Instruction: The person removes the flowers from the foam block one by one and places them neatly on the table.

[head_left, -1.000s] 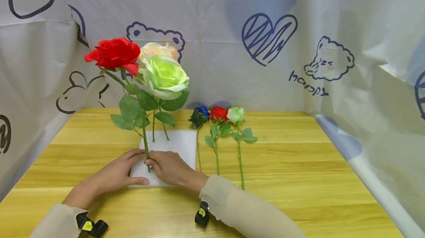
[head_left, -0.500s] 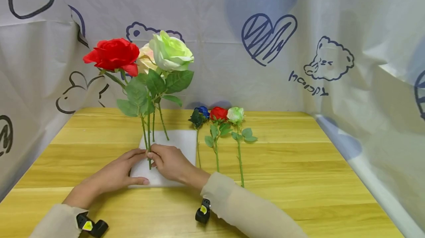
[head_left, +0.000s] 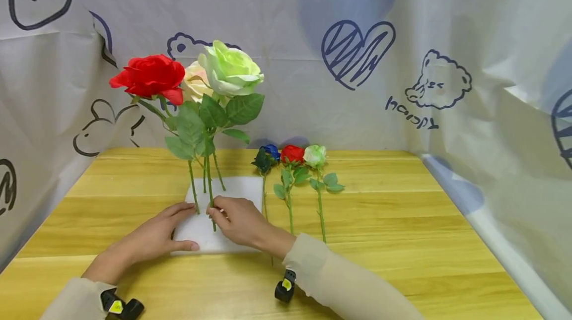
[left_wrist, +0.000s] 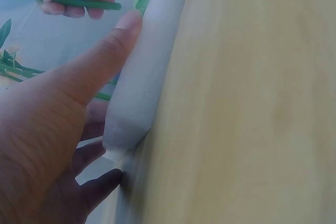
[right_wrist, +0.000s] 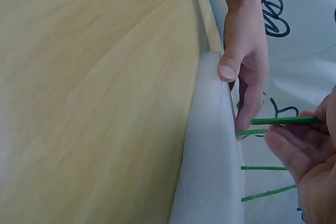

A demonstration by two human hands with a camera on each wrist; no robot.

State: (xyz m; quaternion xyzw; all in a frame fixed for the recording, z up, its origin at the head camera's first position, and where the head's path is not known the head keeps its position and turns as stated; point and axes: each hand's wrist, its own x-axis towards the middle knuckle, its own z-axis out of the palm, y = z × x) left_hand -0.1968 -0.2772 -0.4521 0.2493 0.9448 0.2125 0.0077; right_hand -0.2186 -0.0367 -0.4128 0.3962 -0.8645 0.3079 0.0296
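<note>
My right hand [head_left: 241, 222] pinches the stem of a light green rose [head_left: 234, 69] low down, holding it upright over a white foam board [head_left: 241, 238]. In the right wrist view the cut end of this green stem [right_wrist: 260, 121] shows just off the board's face. My left hand [head_left: 154, 233] holds the board's near left corner, its thumb on the front edge and fingers along the side. A red rose [head_left: 152, 77] stands in the board near those fingers. Behind the green bloom is a cream rose [head_left: 195, 82], partly hidden; further stems [head_left: 219, 171] stand toward the board's back.
To the right of the board a blue rose [head_left: 271, 152], a smaller red rose [head_left: 292, 155] and a pale green rose [head_left: 315, 156] lie on the wooden table [head_left: 393, 225]. A white sheet with drawings [head_left: 286, 96] encloses the back and sides.
The light green rose has risen and moved right with my right hand, its stem now apart from the red rose's stem. My left hand stays on the board.
</note>
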